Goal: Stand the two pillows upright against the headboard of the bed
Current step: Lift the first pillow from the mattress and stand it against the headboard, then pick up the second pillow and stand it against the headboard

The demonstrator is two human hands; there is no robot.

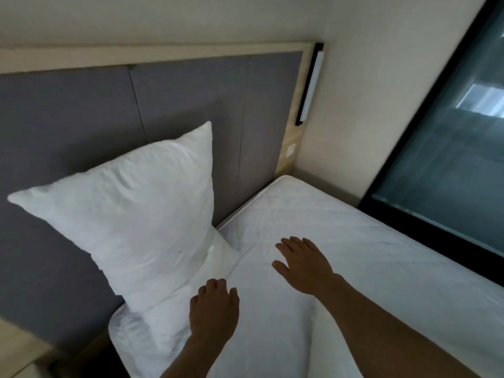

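Note:
One white pillow (136, 214) stands upright and leans on the grey padded headboard (191, 99) at the bed's left side. A second white pillow (218, 255) seems to lie flat beneath and in front of it; its edges blend with the sheet. My left hand (214, 309) hovers just in front of the upright pillow's lower edge, fingers curled, holding nothing. My right hand (302, 263) is spread flat, palm down, over the white mattress (354, 255) to the right of the pillows.
A wall lamp (311, 83) hangs at the headboard's right end, above a small wall switch (291, 150). A dark-framed window (450, 148) runs along the bed's right side. A wooden bedside surface (21, 350) sits at the lower left.

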